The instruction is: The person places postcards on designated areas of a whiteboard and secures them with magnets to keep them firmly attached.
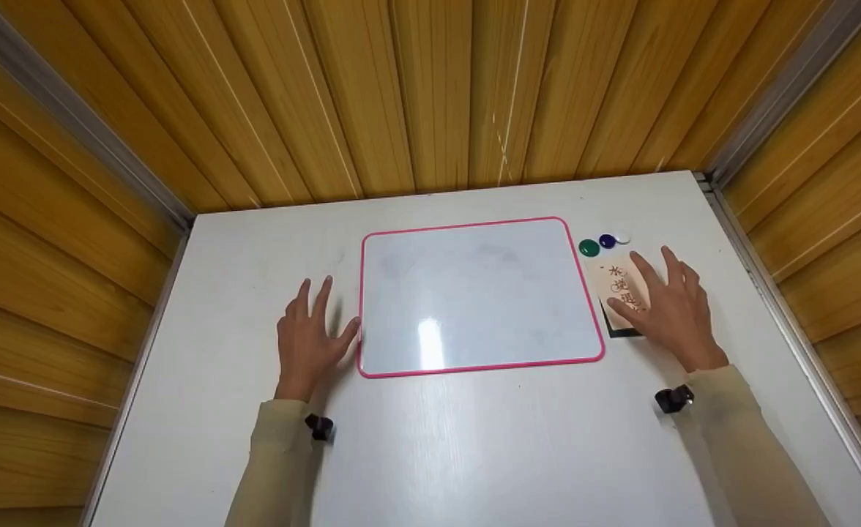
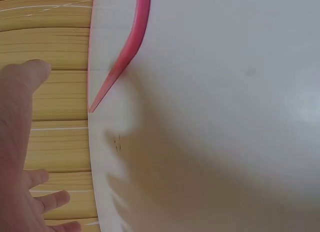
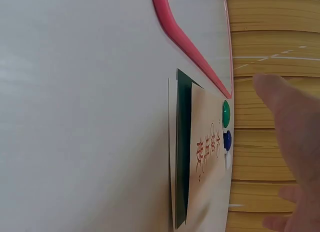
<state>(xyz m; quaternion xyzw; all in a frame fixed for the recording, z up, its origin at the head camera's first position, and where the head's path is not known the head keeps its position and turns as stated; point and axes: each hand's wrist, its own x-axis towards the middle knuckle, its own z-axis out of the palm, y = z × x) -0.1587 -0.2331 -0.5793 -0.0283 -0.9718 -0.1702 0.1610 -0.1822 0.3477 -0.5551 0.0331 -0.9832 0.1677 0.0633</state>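
A whiteboard (image 1: pixel 474 293) with a pink frame lies flat on the white table. To its left, my left hand (image 1: pixel 307 348) is held with fingers spread, the thumb tip at the board's left edge; whether it touches I cannot tell. My right hand (image 1: pixel 672 315) hovers with spread fingers over a small stack of cards (image 3: pixel 207 147). The top card is cream with red-brown handwritten characters, and a dark green one shows beneath it. Beyond the cards sit a green round magnet (image 1: pixel 589 248), a dark blue one (image 1: pixel 607 241) and a white one (image 1: pixel 623 238). Neither hand holds anything.
The white table (image 1: pixel 430 446) is bounded by a wood-patterned wall (image 1: pixel 430 95) at the back and by similar walls at left and right. A small black device (image 1: pixel 320 427) sits at the left wrist and another black device (image 1: pixel 674 399) at the right.
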